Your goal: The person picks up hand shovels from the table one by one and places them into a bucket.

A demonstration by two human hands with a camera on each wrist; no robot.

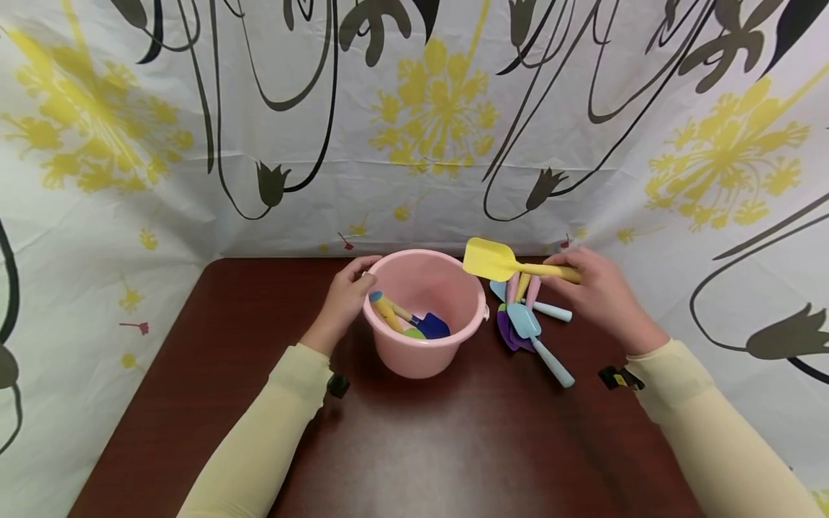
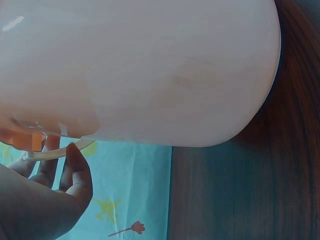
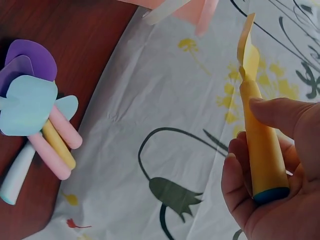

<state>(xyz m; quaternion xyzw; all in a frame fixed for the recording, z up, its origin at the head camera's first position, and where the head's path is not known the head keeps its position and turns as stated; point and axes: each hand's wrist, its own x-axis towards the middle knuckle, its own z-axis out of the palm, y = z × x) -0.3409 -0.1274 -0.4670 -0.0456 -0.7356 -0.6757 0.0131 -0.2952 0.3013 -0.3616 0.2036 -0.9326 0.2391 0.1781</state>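
Observation:
A pink bucket (image 1: pixel 414 357) stands upright on the dark table. My left hand (image 1: pixel 343 298) grips its rim at the left; in the left wrist view, curled fingers sit beside the bucket's pale handle (image 2: pixel 57 154). Inside the bucket lie a dark blue toy shovel (image 1: pixel 435 326), a yellow handle (image 1: pixel 386 314) and something green, partly hidden. My right hand (image 1: pixel 599 295) holds a yellow toy shovel (image 1: pixel 490 260) by its handle, above the bucket's right side. In the right wrist view, thumb and fingers wrap that blue-ended handle (image 3: pixel 265 150).
Right of the bucket lies a pile of several toy shovels, with a light blue one (image 1: pixel 526 322) on top and purple blades (image 3: pixel 37 57) beneath. A white patterned cloth (image 1: pixel 414 208) hangs behind the table (image 1: pixel 447 446).

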